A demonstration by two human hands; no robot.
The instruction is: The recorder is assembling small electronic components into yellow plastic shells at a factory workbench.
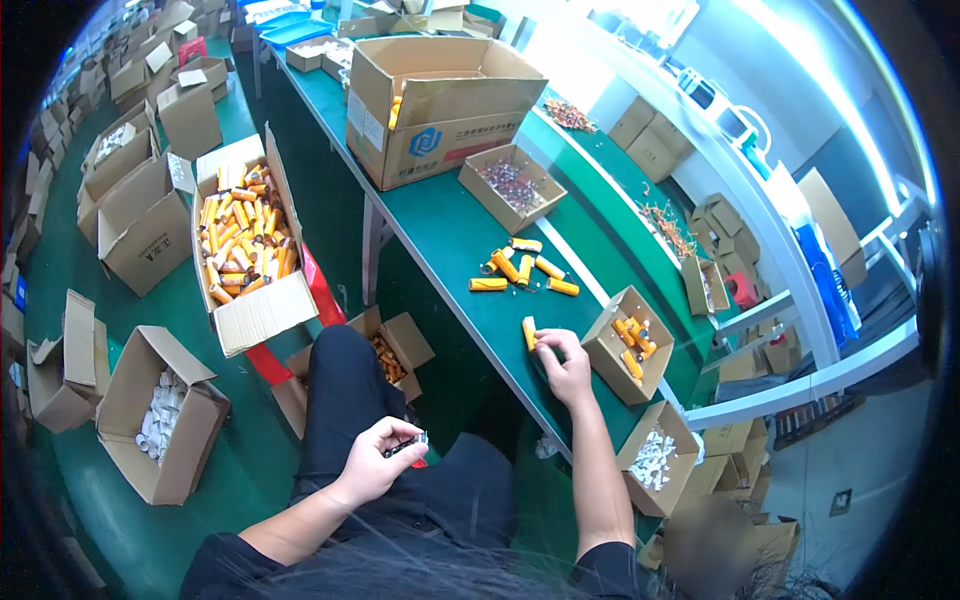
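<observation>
Cylinder [529, 333] sits at the tips of the right grip [567, 372].

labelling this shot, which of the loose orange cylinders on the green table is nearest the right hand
The lone cylinder at the fingertips of the right hand; the other loose ones lie grouped farther up the table.
</observation>
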